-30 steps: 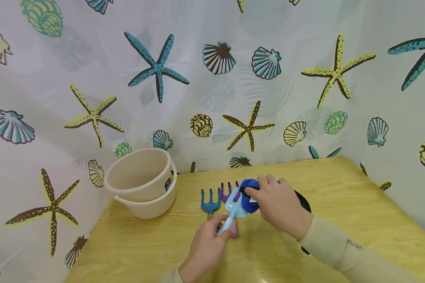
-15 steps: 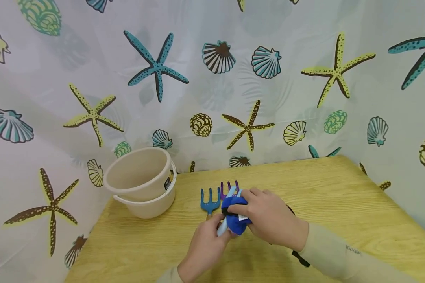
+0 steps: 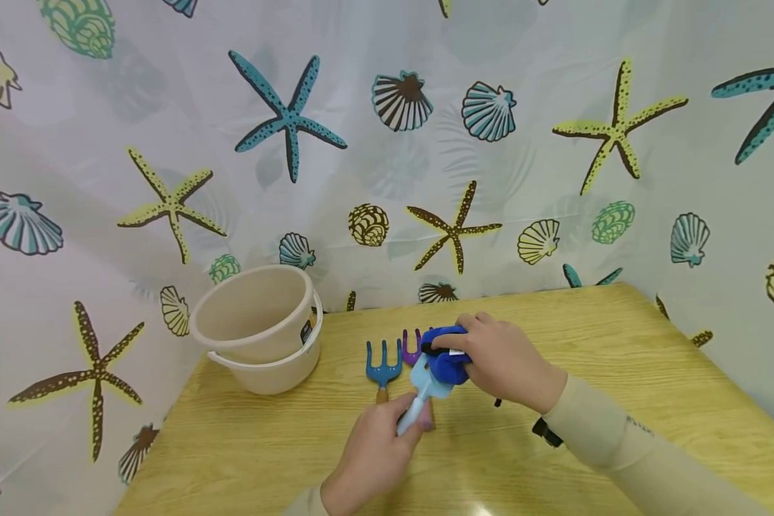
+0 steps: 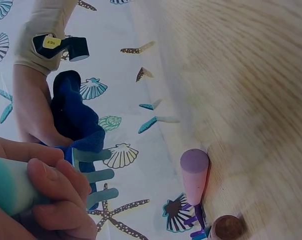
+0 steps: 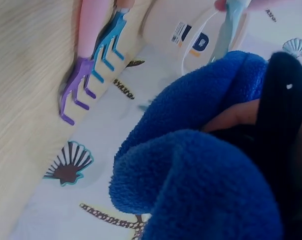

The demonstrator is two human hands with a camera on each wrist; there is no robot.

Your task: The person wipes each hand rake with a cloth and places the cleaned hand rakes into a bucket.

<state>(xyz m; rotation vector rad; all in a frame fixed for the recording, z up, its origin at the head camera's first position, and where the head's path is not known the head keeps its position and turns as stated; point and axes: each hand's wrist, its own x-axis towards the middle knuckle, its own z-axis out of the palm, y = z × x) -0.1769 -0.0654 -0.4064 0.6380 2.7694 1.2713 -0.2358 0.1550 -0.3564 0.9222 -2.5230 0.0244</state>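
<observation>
My left hand (image 3: pixel 377 444) grips the handle of a light-blue garden hand fork (image 3: pixel 428 385), its head tilted up and away from me. My right hand (image 3: pixel 506 358) holds a blue fluffy cloth (image 3: pixel 450 371) with a black strap and a small white tag. The cloth covers part of the fork's tines in the head view. Close up in the left wrist view, the fork's tines (image 4: pixel 101 176) overlap the cloth (image 4: pixel 83 122). In the right wrist view the folded cloth (image 5: pixel 201 175) fills the foreground, the fork's pale end behind it.
On the wooden table (image 3: pixel 593 344) lie a dark-blue hand fork (image 3: pixel 383 369) and a purple hand fork (image 3: pixel 411 350) with a pink handle (image 5: pixel 92 27). Two stacked cream buckets (image 3: pixel 258 337) stand at the left. A shell-patterned curtain (image 3: pixel 387 165) hangs behind the table.
The right hand drew the cloth down and left over the fork's head, then back up and right toward the tine tips. The left hand has stayed in nearly the same place with the fork.
</observation>
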